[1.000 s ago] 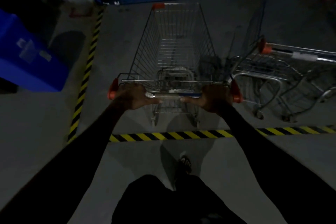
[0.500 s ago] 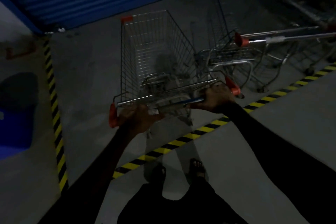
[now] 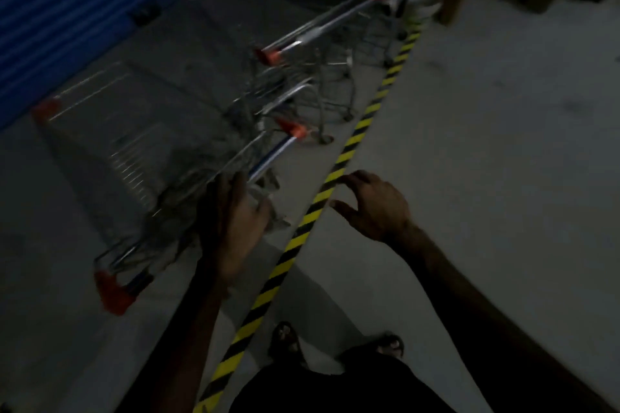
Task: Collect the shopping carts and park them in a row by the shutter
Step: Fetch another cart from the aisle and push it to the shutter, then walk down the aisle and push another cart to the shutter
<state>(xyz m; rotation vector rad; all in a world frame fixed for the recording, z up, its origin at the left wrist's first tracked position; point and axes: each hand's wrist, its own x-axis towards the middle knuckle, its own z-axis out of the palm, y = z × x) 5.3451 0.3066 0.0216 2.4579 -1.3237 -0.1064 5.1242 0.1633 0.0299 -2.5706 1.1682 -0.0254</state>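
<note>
In the head view, dim and smeared with motion, we look down on a concrete floor (image 3: 486,151) crossed by a diagonal strip of yellow-and-black tape (image 3: 339,174). To the left of the tape stands the nearest cart (image 3: 134,164), a wire basket whose handle (image 3: 268,157) runs between two orange end caps, one low near our left forearm and one further up by the tape. The cart's far end points toward the blue shutter (image 3: 57,10) in the upper left corner.

Our left hand (image 3: 231,221) is over the near end of the handle, its fingers stretched out and pointing up the frame; blur keeps us from telling whether it touches the bar or only hangs above it, but nothing is wrapped in its fingers. Our right hand (image 3: 372,204) hovers over the floor just to the right of the tape, clear of the cart, with fingers loosely curled and thumb spread, holding nothing.

Beyond the nearest cart a second cart (image 3: 302,77) stands beside it on the same side of the tape, its handle also orange-capped, and more carts (image 3: 379,13) sit further along toward the top of the frame, too dark to count. At the bottom we see our two sandalled feet (image 3: 285,339) to the right of the tape.
</note>
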